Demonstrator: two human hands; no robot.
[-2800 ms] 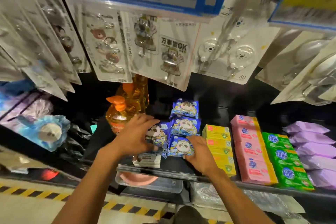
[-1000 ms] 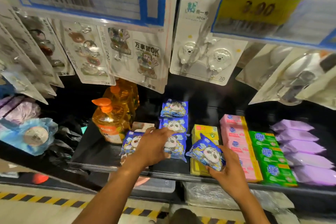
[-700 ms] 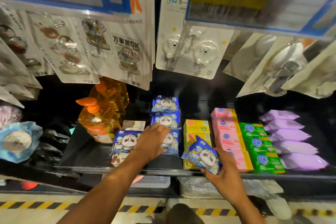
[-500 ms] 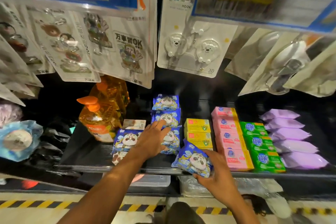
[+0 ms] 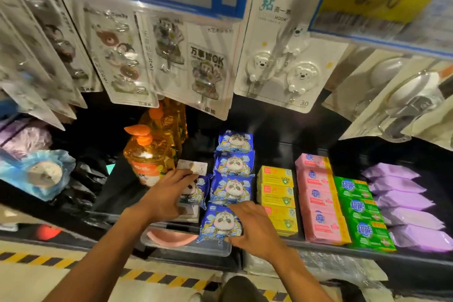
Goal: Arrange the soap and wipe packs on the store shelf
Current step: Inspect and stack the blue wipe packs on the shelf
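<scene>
1. Your right hand (image 5: pixel 255 228) grips the front panda pack (image 5: pixel 221 224) by its right edge, fingers curled over the top. The pack sits at the near lip of the shelf (image 5: pixel 277 154), closing the panda column (image 5: pixel 234 164).
2. Your left hand (image 5: pixel 166 195) lies over a second panda pack (image 5: pixel 197 190) just left of that column. I cannot tell whether it pinches or only presses.
3. Expect these wipe packs to be light, soft film pouches that give under pressure and are probably slick.
4. Take hold across the flat body or both side edges, not the crimped ends. Slide the pack rather than squeeze it.
</scene>
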